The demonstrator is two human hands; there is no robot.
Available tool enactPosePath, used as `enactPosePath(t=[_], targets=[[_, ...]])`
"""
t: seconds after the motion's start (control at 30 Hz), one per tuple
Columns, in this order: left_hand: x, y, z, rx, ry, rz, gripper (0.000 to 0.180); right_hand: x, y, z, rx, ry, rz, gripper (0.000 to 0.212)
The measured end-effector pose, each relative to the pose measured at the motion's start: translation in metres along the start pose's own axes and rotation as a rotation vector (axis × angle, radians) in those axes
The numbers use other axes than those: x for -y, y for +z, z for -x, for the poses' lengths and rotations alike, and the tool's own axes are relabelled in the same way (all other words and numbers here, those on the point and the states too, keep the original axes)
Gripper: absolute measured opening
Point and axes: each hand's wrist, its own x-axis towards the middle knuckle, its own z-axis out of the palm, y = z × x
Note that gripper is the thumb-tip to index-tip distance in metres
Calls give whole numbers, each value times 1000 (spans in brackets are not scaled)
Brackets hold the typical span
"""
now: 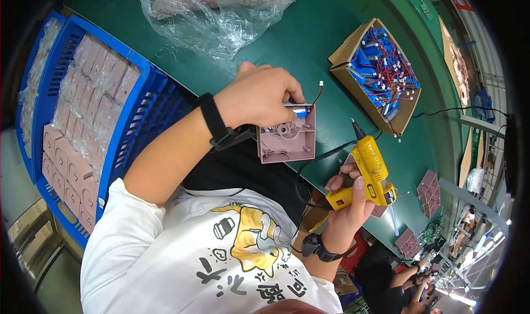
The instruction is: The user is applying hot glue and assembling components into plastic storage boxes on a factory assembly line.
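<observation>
My left hand (258, 95) is closed, its fingertips pressing a blue battery (300, 111) at the upper inner wall of a pinkish plastic housing (300, 143). Red and black wires (317, 95) rise from the battery to a small white connector. The open-faced housing lies at the near table edge and shows ribs, posts and a round hole. My right hand (353, 201) grips a yellow hot glue gun (371, 160) by its handle. Its dark nozzle points up and away, apart from the housing, and a translucent glue stick (393, 220) sticks out behind.
A cardboard box (346, 71) of wired blue batteries stands on the green table (298, 49). A clear plastic bag (221, 29) lies at the far side. Blue crates (124, 143) with stacked housings stand left. More housing parts (429, 193), a black cord (309, 167) and another person's arm (406, 278) are right.
</observation>
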Motion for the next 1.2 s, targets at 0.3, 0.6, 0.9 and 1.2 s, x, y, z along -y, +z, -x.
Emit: enactPosePath(t=[0.3,0.6,0.9,1.2], targets=[[-20,-25,-8,182,-105,-25,36,-48,43,4,-40,-87,-53,19],[-7,-15,-14,128,111,28,33,-44,55,0,-68,-181,-25,24],[13,-3,30,-43,254,91,42,-1,13,11,41,124,8,28],[25,13,33,-156,297,276,49,33,34,-34,317,172,613,35]])
